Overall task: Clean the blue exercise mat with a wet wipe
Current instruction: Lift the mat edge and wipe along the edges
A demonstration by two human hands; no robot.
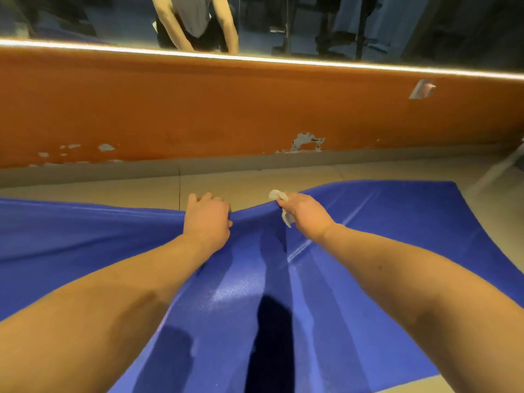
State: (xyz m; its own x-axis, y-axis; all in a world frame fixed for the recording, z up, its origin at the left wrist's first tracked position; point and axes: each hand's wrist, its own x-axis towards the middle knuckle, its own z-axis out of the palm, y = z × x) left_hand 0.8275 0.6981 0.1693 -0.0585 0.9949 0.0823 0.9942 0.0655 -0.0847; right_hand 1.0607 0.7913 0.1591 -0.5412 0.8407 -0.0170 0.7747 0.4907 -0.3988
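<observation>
The blue exercise mat (382, 222) lies across the floor, buckled into long folds between my arms. My left hand (208, 219) grips the mat's far edge with curled fingers. My right hand (306, 212) grips the same edge a little to the right and also holds a crumpled white wet wipe (276, 195), whose ends stick out above and below the fingers. A wet, shiny streak shows on the mat's middle. The mat's far edge is lifted between the two hands.
Beige floor tiles (119, 191) run beyond the mat to an orange wall (226, 109) with chipped paint. Above it a mirror (283, 24) reflects a person leaning forward and gym equipment. A white wall socket (422, 88) sits at the right.
</observation>
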